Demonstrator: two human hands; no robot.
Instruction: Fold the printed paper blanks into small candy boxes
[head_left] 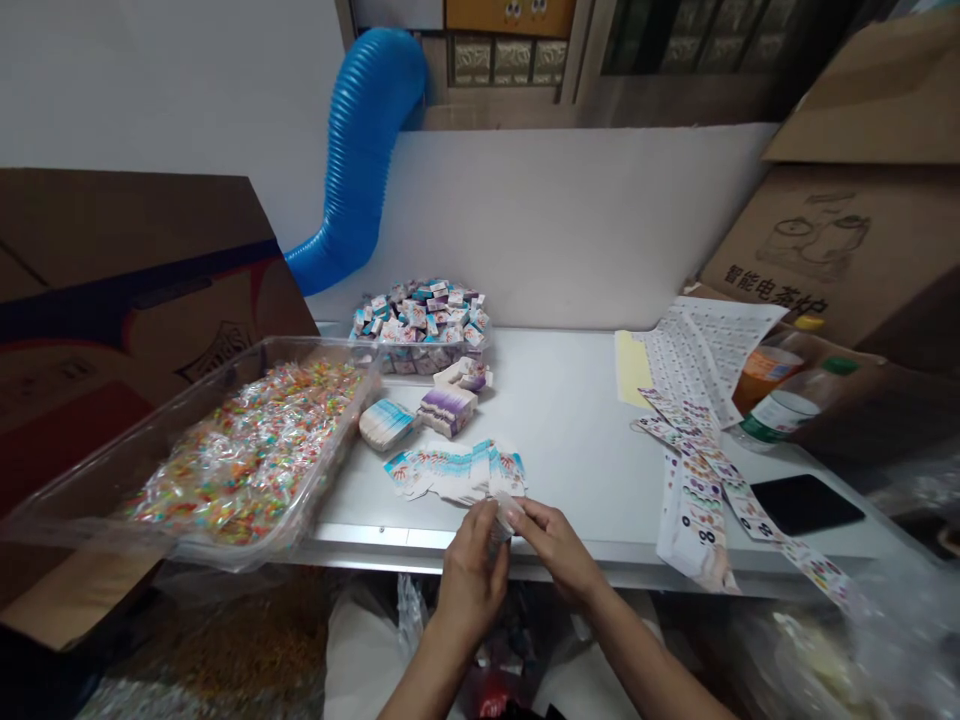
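Near the table's front edge, my left hand (475, 566) and my right hand (553, 545) meet around a small whitish piece (505, 516), both with closed fingers. Just beyond them lies a fanned row of printed blue-and-white cards (457, 470). Behind that row are a stack of blue-edged cards (387, 424) and a stack of purple-edged cards (447, 410). A clear tub (420, 358) full of small blue, white and purple boxes stands at the back. To the left, a clear tray (341, 440) holds many plastic-wrapped multicoloured pieces.
At the right lie printed sheets (694, 345), sticker strips (694, 510) and a black phone (807, 503). A bottle (780, 412) stands beside an orange container (766, 368). Cardboard boxes flank both sides; a blue hose (360, 150) hangs behind the tray.
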